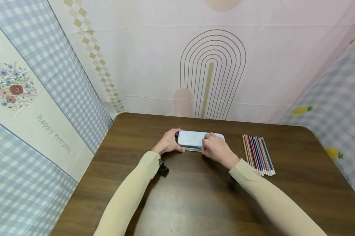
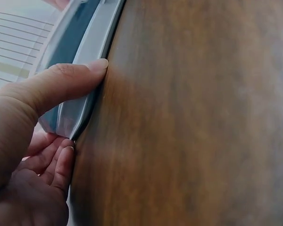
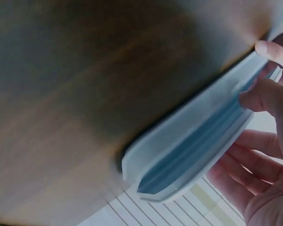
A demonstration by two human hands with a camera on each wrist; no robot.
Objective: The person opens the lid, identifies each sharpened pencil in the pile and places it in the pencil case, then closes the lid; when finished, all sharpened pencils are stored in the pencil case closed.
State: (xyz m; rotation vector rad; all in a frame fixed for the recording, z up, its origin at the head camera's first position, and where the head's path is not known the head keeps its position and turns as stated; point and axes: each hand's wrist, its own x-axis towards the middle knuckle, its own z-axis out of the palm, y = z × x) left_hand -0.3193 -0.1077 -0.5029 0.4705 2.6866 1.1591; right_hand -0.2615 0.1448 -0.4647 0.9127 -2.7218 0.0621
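Note:
A pale blue-white pencil case (image 1: 190, 138) with a dark blue zipper band along its side lies on the table. My left hand (image 1: 167, 141) grips its left end; in the left wrist view the thumb (image 2: 78, 82) presses the front side, fingers bent around the end. At the front side, right of the middle, my right hand (image 1: 217, 147) has its fingers curled over the lid. The right wrist view shows its thumb (image 3: 254, 100) against the blue band (image 3: 188, 155). The thumb and bent index finger pinch there; the zipper pull itself is hidden.
A row of several coloured pencils (image 1: 257, 154) with white ends lies to the right of the case, beside the right forearm. The brown wooden table (image 1: 189, 196) meets a patterned cloth (image 1: 148, 65) at its back edge. Checked cloths hang at both sides.

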